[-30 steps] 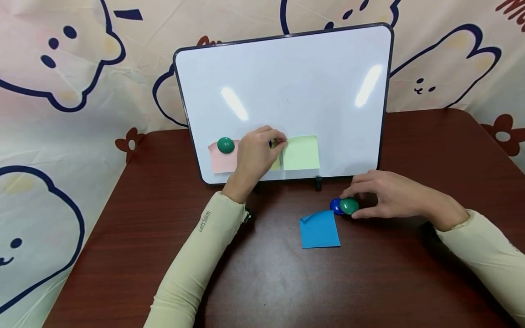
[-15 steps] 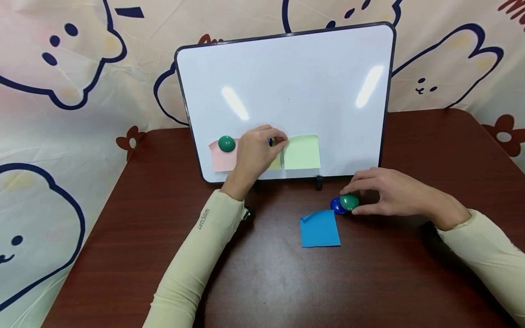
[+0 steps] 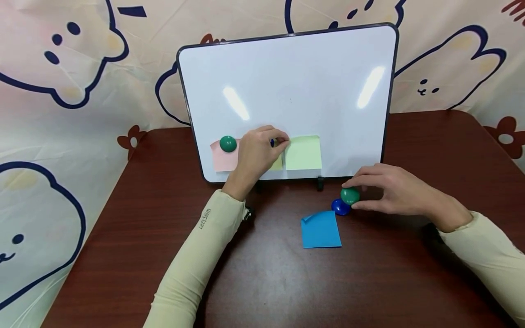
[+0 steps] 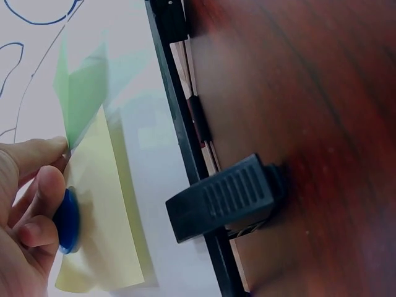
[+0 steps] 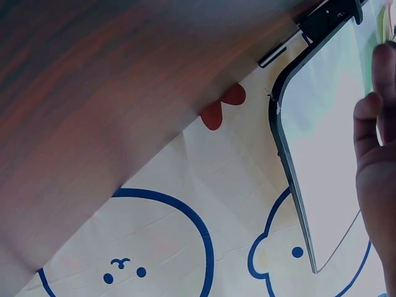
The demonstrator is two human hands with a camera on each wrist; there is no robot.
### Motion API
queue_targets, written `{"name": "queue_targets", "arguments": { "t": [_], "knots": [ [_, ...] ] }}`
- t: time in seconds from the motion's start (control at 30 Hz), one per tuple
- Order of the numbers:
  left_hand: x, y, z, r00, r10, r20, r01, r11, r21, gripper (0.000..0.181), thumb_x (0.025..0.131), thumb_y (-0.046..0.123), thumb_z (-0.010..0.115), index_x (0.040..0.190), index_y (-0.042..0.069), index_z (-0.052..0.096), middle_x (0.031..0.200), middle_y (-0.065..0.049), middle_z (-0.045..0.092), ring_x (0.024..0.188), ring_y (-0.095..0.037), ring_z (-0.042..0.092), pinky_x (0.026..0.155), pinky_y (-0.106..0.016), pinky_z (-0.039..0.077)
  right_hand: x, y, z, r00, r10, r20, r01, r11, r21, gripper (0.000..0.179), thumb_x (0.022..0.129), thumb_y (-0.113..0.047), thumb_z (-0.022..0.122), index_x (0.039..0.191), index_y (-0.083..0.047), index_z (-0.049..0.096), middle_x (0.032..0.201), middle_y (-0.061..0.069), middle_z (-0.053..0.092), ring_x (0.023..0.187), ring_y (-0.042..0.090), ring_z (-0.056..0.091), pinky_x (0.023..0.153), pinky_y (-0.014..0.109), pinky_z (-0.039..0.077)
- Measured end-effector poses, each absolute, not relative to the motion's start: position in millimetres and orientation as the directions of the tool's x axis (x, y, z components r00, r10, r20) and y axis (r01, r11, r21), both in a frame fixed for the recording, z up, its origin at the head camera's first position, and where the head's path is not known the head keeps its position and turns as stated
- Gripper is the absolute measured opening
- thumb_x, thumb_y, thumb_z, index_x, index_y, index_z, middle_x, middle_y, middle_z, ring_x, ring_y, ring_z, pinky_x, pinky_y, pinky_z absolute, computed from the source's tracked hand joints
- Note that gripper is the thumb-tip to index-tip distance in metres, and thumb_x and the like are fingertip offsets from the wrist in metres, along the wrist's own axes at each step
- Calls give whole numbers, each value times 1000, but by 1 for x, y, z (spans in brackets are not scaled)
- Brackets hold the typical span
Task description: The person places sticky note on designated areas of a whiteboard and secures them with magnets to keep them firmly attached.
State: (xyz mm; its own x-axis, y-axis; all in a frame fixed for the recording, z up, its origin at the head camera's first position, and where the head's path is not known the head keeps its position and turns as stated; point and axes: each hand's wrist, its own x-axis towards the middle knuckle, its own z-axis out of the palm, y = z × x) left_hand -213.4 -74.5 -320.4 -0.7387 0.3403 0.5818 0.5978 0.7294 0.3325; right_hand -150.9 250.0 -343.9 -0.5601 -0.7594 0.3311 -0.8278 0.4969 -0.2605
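Observation:
At the lower part of the whiteboard (image 3: 311,82), my left hand (image 3: 258,152) pinches the upper left corner of a light green sticky note (image 3: 303,153). Under that hand is a yellow sticky note (image 4: 102,210) with a blue magnet (image 4: 68,223) on it, partly hidden by the curled fingers. Thumb and fingers of my right hand (image 3: 389,189) grip a round green magnet (image 3: 350,196) by its sides. Just below it on the table lies a second blue magnet (image 3: 339,207), partly overlapped by the green one in the head view.
A pink sticky note (image 3: 223,160) is on the board's lower left, under another green magnet (image 3: 228,144). Black clip feet (image 4: 229,195) support the board's bottom edge. A blue sticky note (image 3: 321,232) with a folded corner lies on the brown table (image 3: 266,278).
My right hand has moved the green magnet slightly up and away from the blue magnet, showing more of the blue one. My left hand stays at the green note's corner.

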Motion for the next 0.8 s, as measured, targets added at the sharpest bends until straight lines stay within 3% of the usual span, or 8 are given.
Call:
{"name": "queue_targets", "arguments": {
  "t": [0.17,0.33,0.6,0.8],
  "knots": [
    [-213,-74,-320,-738,342,582,599,729,331,9,89,20,76,92,13,79,88,-1,75,77,-13,67,65,-28,51,-153,250,-343,-537,-749,388,-844,482,-236,57,67,-22,92,119,-24,71,102,-18,66,86,-3,58,78,11,48],
    [-213,-74,-321,-736,342,585,600,729,328,9,89,20,76,93,13,79,88,-1,75,77,-14,67,65,-27,51,-153,249,-343,-534,-728,430,-842,504,-194,58,63,-22,94,117,-22,73,100,-15,68,85,-2,58,78,11,47],
    [-214,-74,-322,-725,344,597,610,723,324,9,89,19,75,93,12,79,89,-1,75,78,-14,67,66,-27,52,-154,247,-341,-608,-637,475,-774,608,-175,61,58,-20,95,115,-20,74,99,-8,71,85,5,59,74,16,46],
    [-213,-75,-321,-726,348,593,607,729,316,9,90,20,75,93,13,79,90,-1,75,80,-14,68,67,-27,52,-153,244,-340,-624,-607,492,-757,627,-185,60,57,-18,95,113,-19,75,99,-5,71,85,6,57,72,16,44]
  ]
}}
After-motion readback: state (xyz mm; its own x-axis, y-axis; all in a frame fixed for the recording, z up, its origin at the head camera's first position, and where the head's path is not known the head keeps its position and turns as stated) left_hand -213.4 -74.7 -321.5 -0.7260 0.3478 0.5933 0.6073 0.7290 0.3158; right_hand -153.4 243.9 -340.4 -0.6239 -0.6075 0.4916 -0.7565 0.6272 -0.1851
